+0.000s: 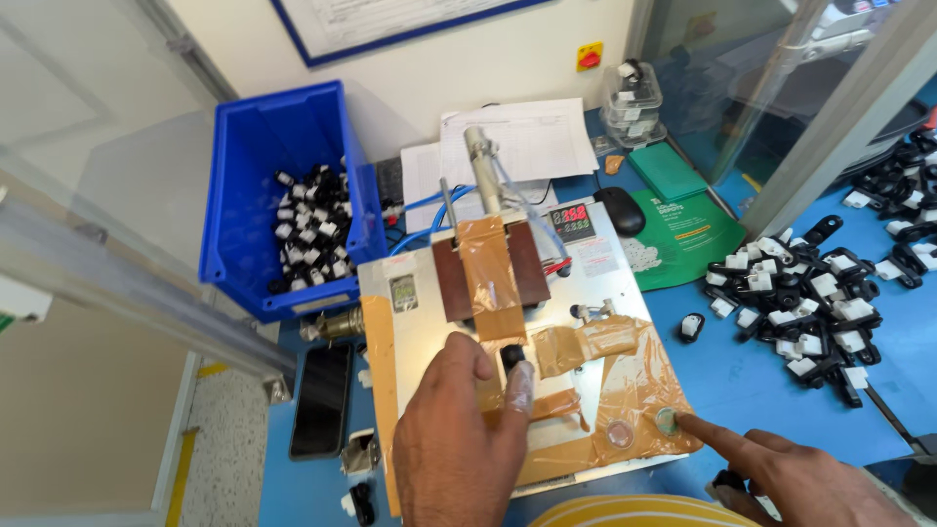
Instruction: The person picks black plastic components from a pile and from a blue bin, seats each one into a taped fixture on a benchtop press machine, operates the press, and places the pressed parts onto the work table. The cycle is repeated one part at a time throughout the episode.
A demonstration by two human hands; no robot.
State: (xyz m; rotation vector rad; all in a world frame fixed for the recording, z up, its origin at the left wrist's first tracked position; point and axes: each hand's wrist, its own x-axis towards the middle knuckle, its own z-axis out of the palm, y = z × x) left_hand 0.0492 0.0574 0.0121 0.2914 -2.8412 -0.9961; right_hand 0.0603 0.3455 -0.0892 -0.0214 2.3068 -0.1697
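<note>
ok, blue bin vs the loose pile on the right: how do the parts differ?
The parts in the blue bin are small black-and-white pieces, contained low in the bin's bottom. The pile on the right lies loose and spread over the blue table, uncontained. The pile's pieces look larger and longer, black bodies with white blocks; the bin's look more compact. Both are black-and-white parts, heaped unsorted.
</note>
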